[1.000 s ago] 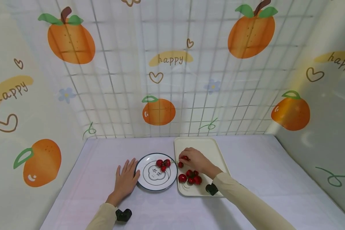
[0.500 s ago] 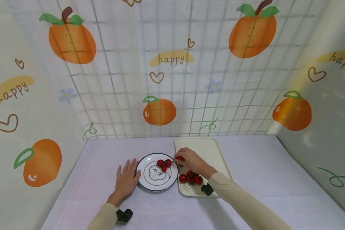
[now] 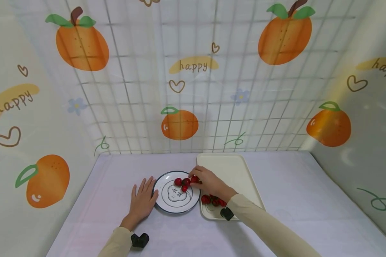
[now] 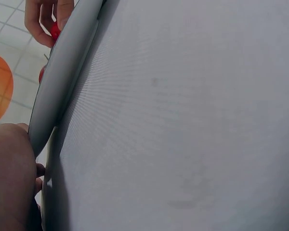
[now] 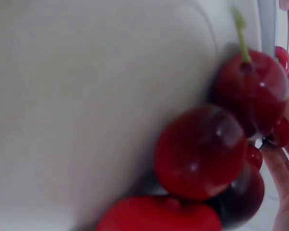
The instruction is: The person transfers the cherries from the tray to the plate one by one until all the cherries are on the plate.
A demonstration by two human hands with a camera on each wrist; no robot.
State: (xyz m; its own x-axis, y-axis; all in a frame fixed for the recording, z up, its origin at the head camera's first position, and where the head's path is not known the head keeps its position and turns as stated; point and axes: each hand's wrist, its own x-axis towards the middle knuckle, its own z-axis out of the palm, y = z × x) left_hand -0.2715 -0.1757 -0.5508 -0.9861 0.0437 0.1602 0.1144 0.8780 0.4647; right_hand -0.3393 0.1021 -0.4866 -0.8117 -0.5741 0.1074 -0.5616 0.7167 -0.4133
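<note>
My right hand (image 3: 209, 182) pinches red cherries (image 3: 194, 179) over the right rim of a white, dark-edged plate (image 3: 165, 205). Beside them, several cherries (image 3: 178, 182) lie on the plate's upper right part. My left hand (image 3: 140, 204) rests with fingers spread at the plate's left side, its thumb at the rim. In the left wrist view the plate's outer wall (image 4: 67, 72) stands large, and beyond it a held cherry (image 4: 55, 31) shows between right fingertips. Dark red cherries (image 5: 200, 151) on the tray fill the right wrist view, partly hiding the right hand (image 5: 282, 192).
Right of the plate lies a cream rectangular tray (image 3: 223, 164) with several cherries (image 3: 206, 199) near its front, partly covered by the right wrist. Both stand on a pale tablecloth (image 3: 286, 200). A patterned curtain (image 3: 141, 117) with printed oranges closes off the back and sides.
My right hand has moved left from over the tray to the plate's right rim, carrying the cherries along. The left hand has stayed in place beside the plate.
</note>
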